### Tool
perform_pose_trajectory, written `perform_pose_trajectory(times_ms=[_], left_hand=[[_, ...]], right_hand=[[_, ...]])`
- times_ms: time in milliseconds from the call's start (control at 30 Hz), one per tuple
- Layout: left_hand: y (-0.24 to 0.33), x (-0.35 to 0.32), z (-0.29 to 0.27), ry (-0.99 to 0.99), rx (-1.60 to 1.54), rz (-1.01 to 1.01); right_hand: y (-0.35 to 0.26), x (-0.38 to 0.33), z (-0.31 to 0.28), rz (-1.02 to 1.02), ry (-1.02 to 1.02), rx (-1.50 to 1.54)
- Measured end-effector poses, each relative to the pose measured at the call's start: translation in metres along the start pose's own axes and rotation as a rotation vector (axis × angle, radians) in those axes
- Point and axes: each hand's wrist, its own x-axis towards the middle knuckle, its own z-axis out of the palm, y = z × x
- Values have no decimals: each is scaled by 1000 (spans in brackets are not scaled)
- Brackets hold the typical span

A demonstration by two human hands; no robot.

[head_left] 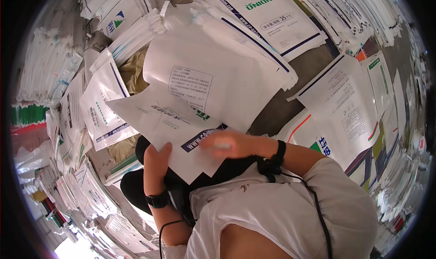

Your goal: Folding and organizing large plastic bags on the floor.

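Far to my left stand tall stacks (43,72) of flattened sacks, edges out, with loose sacks (102,102) slumped beside them. My left hand (156,161) is curled on the lower left edge of a big white paper sack (200,95), thumb over the face, fingers hidden behind; this pinch keeps the sheet from sliding off my lap. My right hand (227,144) lies on the sack's lower edge near the blue printed band, fingers blurred, so I cannot tell whether it is gripping or only pressing flat. The sack tilts up and away from both hands, over a pile (254,45) beyond. To my right more sacks (347,107) lie fanned across the floor.
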Motion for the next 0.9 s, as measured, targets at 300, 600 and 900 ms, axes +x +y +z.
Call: perform_pose_trajectory(times_ms=[300,600,900], left_hand=[[-4,-19,13,66,-298,-100],[-7,-17,15,96,-370,-97],[-1,-18,17,83,-380,-104]], right_hand=[[197,-68,-120,877,1450,225],[219,-68,-133,960,1463,599],[242,-78,-146,862,1446,388]])
